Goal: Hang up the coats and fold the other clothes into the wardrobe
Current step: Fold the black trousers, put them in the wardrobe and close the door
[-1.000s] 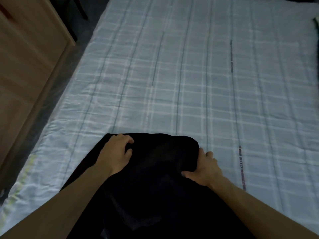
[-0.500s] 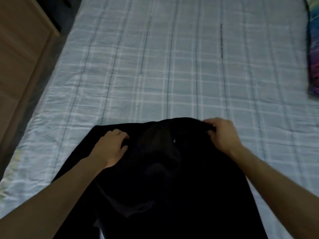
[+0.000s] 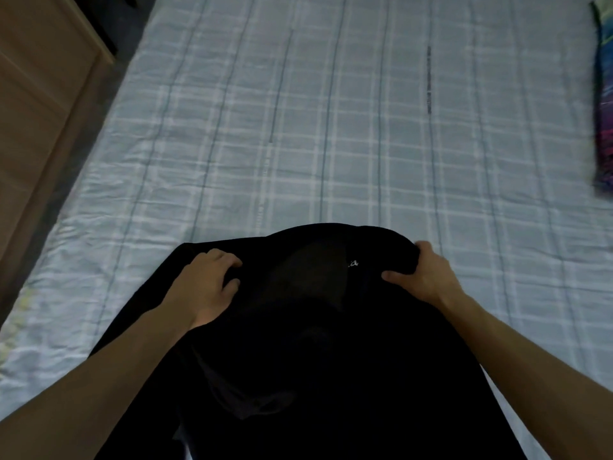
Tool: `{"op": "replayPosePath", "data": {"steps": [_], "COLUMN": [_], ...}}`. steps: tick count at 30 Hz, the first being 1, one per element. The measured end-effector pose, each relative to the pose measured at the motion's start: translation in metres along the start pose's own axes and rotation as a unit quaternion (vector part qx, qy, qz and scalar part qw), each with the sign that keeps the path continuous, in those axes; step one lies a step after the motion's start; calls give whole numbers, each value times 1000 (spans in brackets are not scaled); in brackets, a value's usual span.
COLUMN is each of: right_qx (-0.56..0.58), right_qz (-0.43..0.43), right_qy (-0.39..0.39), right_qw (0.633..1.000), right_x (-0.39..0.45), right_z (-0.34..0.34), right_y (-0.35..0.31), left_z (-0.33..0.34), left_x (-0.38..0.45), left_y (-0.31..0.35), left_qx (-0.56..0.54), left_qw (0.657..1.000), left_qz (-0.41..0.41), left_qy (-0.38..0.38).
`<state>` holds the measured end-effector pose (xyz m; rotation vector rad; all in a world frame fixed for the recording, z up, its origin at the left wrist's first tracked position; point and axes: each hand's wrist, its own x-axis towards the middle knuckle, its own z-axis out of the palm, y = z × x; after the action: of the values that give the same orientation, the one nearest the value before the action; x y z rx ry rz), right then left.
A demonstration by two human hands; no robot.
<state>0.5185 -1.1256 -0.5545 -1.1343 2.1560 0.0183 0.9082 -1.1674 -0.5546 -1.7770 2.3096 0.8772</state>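
Note:
A black garment (image 3: 318,343) lies spread on the near part of the bed, its far edge rounded and a small white logo showing near that edge. My left hand (image 3: 205,287) grips a bunch of the fabric at the upper left, fingers curled into the cloth. My right hand (image 3: 421,277) holds the upper right corner, fingers wrapped over the far edge and thumb on top. The garment's lower part runs out of view at the bottom.
The bed (image 3: 365,127) with a light blue checked cover stretches ahead. A wooden wardrobe (image 3: 36,104) stands at the left, a narrow strip of floor between it and the bed. A multicoloured cloth (image 3: 603,104) lies at the bed's right edge.
My right hand has moved from the garment's right side up to its far right corner. The garment's top edge has shifted farther onto the bed and spread wider.

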Motion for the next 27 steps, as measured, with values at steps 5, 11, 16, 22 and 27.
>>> {"op": "replayPosePath", "data": {"steps": [5,11,16,22,27], "right_qx": [82,44,-37,-55,-64], "right_qz": [26,23,-39,-34,-115], "right_qy": [-121,-136,101,190,127], "right_qw": [989,989,993,980,983], "right_x": [-25,-52,-42,-21,-18], "right_z": [-7,-11,-60,-100,-63], "right_y": [55,98,102,86,54], "left_z": [2,2,-2,3,5], "left_x": [3,2,1,2,5], "left_y": [-2,21,41,55,50], "left_qx": [3,8,29,20,4], "left_qw": [1000,1000,999,1000,1000], "left_qz": [6,12,11,10,5], "left_qy": [-2,2,-8,-8,0]}}
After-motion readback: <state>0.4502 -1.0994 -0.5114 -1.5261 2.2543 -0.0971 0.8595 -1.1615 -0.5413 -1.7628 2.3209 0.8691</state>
